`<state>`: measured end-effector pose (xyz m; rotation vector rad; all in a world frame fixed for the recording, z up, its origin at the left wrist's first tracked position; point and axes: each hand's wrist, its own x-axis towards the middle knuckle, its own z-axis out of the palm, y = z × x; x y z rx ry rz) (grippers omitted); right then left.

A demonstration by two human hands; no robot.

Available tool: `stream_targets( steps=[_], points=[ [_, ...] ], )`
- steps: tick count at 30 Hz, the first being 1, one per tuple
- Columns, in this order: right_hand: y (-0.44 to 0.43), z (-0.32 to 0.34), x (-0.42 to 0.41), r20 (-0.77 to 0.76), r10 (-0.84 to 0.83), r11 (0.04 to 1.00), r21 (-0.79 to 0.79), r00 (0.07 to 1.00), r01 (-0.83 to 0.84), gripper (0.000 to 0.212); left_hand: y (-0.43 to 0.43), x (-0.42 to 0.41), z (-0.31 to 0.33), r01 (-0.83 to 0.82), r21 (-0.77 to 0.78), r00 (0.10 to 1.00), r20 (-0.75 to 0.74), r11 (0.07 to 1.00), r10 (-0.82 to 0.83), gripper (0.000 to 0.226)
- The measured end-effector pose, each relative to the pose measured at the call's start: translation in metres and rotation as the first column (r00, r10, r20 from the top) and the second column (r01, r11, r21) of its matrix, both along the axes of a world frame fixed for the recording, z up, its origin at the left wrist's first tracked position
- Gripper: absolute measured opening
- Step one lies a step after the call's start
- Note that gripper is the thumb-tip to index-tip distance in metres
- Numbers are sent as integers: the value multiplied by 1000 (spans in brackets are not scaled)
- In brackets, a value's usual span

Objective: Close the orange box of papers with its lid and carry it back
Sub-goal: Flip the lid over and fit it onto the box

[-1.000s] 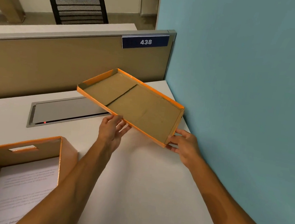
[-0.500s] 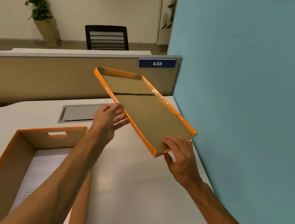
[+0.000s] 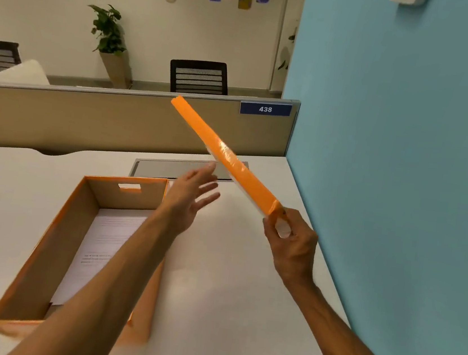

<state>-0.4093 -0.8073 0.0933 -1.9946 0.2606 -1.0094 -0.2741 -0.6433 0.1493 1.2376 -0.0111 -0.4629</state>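
The white desk (image 3: 229, 280) carries the open orange box (image 3: 50, 246), which holds papers (image 3: 100, 246).

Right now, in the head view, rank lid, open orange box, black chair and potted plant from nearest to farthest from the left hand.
1. Lid, just right of the left hand, held by the right hand.
2. Orange box, lower left.
3. Black chair, behind the partition.
4. Potted plant, far left.

I'm seeing a white table (image 3: 237, 281) against a teal wall (image 3: 394, 138), tan partition (image 3: 86, 121) along its far edge, black chair (image 3: 199, 77) and potted plant (image 3: 110, 38) beyond.
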Motion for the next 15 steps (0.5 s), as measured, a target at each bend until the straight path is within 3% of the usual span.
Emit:
stream_targets(
  steps=[5,9,12,15],
  points=[
    [10,27,-17,-49,40,912,409,998,-16,14,7,-43,-46,103,118,989,-119,988,-89,82],
    [15,41,-25,110,127,674,719,986,-167,34,21,-57,-67,135,119,976,-189,984,-111,96],
    [26,49,-32,189,168,506,826,968,-249,52,37,-61,-71,150,99,968,-217,984,-126,75],
    [43,51,-39,201,179,427,866,963,-261,53,59,-65,-69,167,52,969,-192,985,-154,43]
  ],
)
